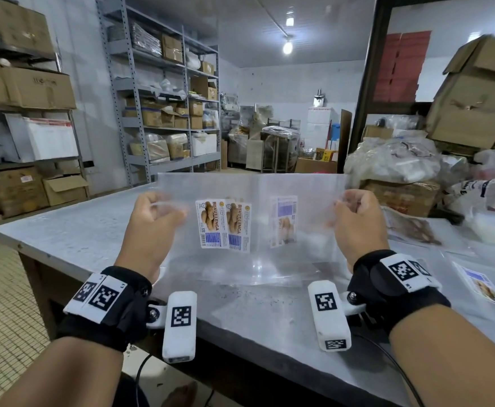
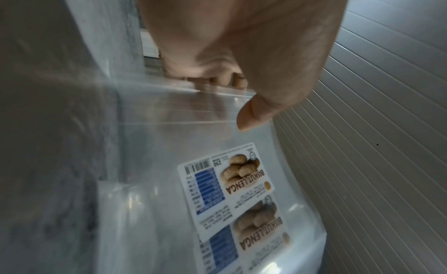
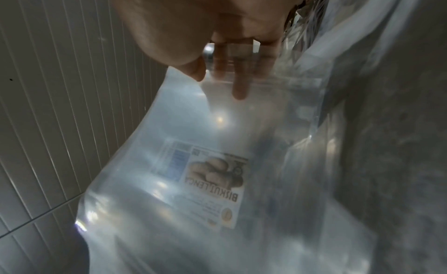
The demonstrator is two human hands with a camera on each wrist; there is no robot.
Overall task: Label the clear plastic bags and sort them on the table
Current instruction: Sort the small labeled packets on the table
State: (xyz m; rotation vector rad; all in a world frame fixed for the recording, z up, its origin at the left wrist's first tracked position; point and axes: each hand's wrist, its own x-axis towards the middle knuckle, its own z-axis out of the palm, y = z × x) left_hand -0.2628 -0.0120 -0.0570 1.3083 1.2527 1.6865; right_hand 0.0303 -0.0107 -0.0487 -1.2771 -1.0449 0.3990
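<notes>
I hold the bags (image 1: 252, 218) upright above the worktop (image 1: 73, 239), one hand at each upper side. My left hand (image 1: 152, 218) pinches the left edge: the left wrist view shows the thumb on the near face and the curled fingers behind the film. My right hand (image 1: 358, 221) grips the right edge the same way, with the fingers visible through the plastic in the right wrist view. Both hands are therefore closed on the bags, and neither is free.

I judge that this two-sided hold keeps the limp film stretched and vertical, so the sheets hang square and their lower edges can be tapped level on the worktop before sorting. The lower edge appears to touch or nearly touch the surface; I cannot tell which.

Appearance: the film is clear and glossy, with glare patches and a faint haze. More than one sheet is present, but I cannot count them. Two labels (image 1: 222, 227) reading "BISKUT LENGA" overlap left of centre and face me. A third label (image 1: 283, 221) sits to their right, paler and reversed, seen through the plastic.

A further labelled bag (image 1: 481, 283) lies flat on the worktop to my right.
</notes>
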